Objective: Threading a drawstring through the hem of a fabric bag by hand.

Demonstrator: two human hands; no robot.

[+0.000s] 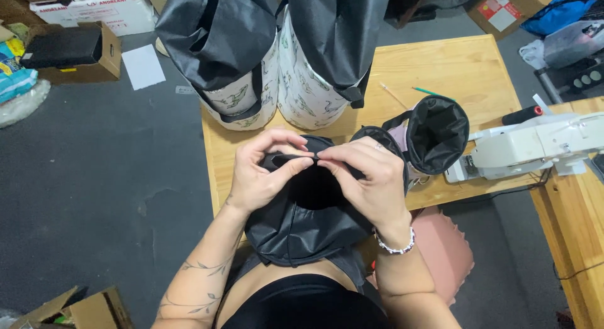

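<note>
My left hand and my right hand both pinch the rim of a black fabric pouch held over my lap at the table's front edge. Their fingertips meet at a folded black strap on the pouch's upper rim. The pouch's open mouth faces up between my hands. A beaded bracelet sits on my right wrist.
The wooden table carries two tall fabric bags with black linings turned out, another black-lined pouch, a green pencil and a white sewing machine. A pink stool stands below. Cardboard boxes lie on the grey floor.
</note>
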